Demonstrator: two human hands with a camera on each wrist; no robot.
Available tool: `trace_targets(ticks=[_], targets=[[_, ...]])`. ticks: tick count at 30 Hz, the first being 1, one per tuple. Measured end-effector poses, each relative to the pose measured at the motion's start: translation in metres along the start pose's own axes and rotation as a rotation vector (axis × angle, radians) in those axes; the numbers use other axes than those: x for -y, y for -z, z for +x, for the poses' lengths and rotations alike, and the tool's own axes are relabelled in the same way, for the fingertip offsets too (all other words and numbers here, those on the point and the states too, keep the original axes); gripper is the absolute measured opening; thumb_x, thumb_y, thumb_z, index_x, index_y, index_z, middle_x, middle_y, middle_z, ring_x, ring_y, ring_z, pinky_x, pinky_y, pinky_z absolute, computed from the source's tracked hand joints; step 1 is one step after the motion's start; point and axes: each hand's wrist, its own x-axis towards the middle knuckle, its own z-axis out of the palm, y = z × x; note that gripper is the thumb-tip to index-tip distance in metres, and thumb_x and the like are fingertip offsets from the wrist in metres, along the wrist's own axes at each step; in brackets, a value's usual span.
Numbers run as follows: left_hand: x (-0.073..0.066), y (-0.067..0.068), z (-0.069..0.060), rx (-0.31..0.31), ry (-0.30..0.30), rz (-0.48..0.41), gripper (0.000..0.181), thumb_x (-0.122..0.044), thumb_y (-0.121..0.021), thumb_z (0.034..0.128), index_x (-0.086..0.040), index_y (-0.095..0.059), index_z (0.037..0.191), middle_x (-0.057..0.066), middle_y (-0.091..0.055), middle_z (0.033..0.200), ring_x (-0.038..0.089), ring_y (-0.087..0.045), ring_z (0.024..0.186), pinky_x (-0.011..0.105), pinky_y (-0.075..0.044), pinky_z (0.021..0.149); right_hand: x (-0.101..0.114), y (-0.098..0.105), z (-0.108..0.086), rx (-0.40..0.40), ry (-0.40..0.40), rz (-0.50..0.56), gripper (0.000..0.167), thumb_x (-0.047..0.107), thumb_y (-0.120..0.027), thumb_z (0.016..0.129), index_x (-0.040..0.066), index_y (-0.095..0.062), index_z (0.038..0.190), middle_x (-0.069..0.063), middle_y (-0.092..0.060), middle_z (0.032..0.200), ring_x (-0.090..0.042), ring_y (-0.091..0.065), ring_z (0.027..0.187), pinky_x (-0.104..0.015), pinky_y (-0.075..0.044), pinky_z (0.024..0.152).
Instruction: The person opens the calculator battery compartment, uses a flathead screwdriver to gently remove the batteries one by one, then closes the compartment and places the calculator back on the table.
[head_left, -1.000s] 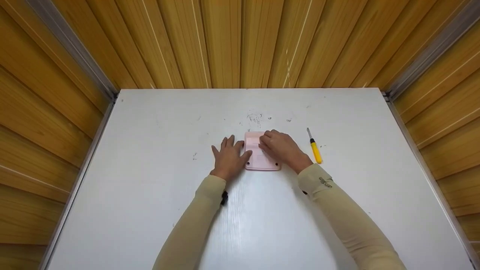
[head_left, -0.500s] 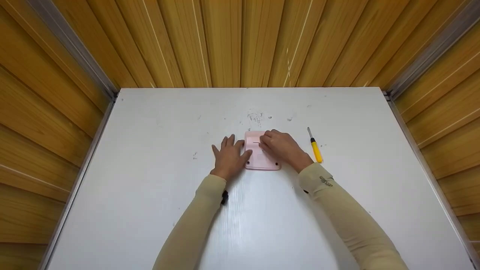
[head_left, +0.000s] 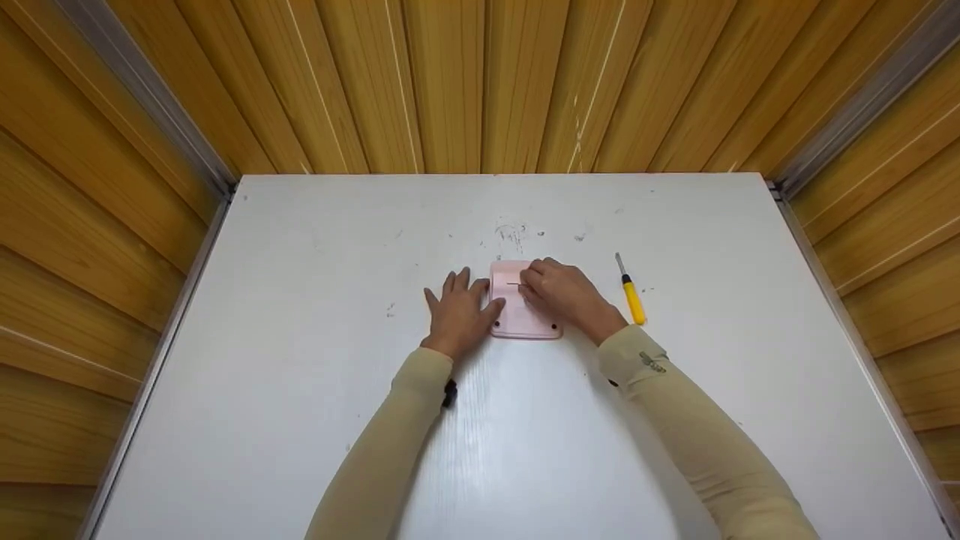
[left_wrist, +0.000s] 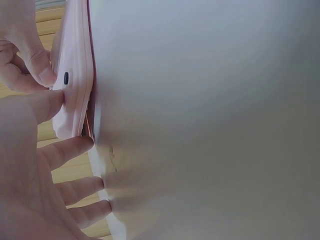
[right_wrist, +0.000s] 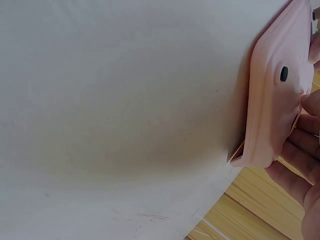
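Note:
A pink device (head_left: 517, 319), apparently a calculator, lies face down on the white table with black feet showing. My left hand (head_left: 459, 319) is at its left side, fingers spread. In the left wrist view its thumb presses the back beside a black foot, and its index finger touches the side edge. My right hand (head_left: 564, 294) bends over the upper right part of the back. Its thumb and fingers pinch there at what appears to be the battery cover (right_wrist: 296, 121), mostly hidden by them. A dark slit shows beside those fingertips in the head view.
A screwdriver (head_left: 634, 302) with a yellow and black handle lies right of the right hand, its tip toward the back. Dark scuff marks (head_left: 510, 235) spot the white table (head_left: 337, 247). Wood-patterned walls (head_left: 480, 90) enclose the back and sides.
The dark slit on the device's back, faint one second ago, now shows clearly beside the right fingertips. Both hands and the device stay nearly where they were.

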Motion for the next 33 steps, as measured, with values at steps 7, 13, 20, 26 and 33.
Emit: trace_targets(ticks=[7, 13, 20, 26, 33], targets=[[-0.0002, 0.001, 0.0004, -0.007, -0.008, 0.002, 0.062, -0.057, -0.053, 0.107, -0.017, -0.057, 0.155, 0.016, -0.035, 0.169, 0.041, -0.023, 0.158, 0.077, -0.012, 0.119, 0.0019, 0.0006, 0.0001, -0.016, 0.022, -0.042, 0.017, 0.012, -0.07, 0.104, -0.002, -0.075, 0.113, -0.015, -0.074, 0.111, -0.031, -0.071, 0.098, -0.042, -0.062, 0.083], [-0.0004, 0.0017, 0.0018, -0.011, -0.01, 0.007, 0.062, -0.057, -0.053, 0.1071, -0.017, -0.057, 0.155, 0.016, -0.035, 0.169, 0.042, -0.024, 0.158, 0.078, -0.012, 0.119, 0.0007, 0.0001, 0.0002, -0.038, 0.045, -0.049, 0.017, 0.01, -0.07, 0.103, -0.002, -0.074, 0.114, -0.016, -0.074, 0.112, -0.032, -0.072, 0.101, -0.042, -0.062, 0.085], [0.0001, 0.0021, 0.0011, -0.006, -0.007, -0.005, 0.062, -0.056, -0.054, 0.1069, -0.017, -0.058, 0.155, 0.017, -0.036, 0.169, 0.042, -0.023, 0.158, 0.079, -0.012, 0.118, -0.0022, -0.0047, -0.0015, -0.057, 0.085, -0.061, 0.017, 0.008, -0.069, 0.104, -0.004, -0.072, 0.115, -0.018, -0.072, 0.114, -0.033, -0.071, 0.103, -0.043, -0.062, 0.085], [0.0006, 0.0016, 0.0, -0.009, -0.009, 0.002, 0.062, -0.056, -0.053, 0.1071, -0.017, -0.058, 0.154, 0.016, -0.036, 0.169, 0.041, -0.024, 0.158, 0.078, -0.012, 0.119, -0.004, -0.0063, -0.0026, -0.058, 0.136, -0.086, 0.02, -0.001, -0.07, 0.101, -0.006, -0.071, 0.12, -0.018, -0.07, 0.12, -0.032, -0.07, 0.108, -0.038, -0.061, 0.091], [0.0003, 0.0008, -0.0011, -0.011, -0.008, -0.004, 0.062, -0.056, -0.053, 0.1071, -0.017, -0.058, 0.155, 0.016, -0.035, 0.169, 0.041, -0.023, 0.158, 0.078, -0.012, 0.119, -0.0036, -0.0059, -0.0033, -0.06, 0.146, -0.107, 0.019, -0.002, -0.068, 0.101, -0.004, -0.07, 0.12, -0.017, -0.069, 0.119, -0.03, -0.069, 0.105, -0.037, -0.061, 0.089]])
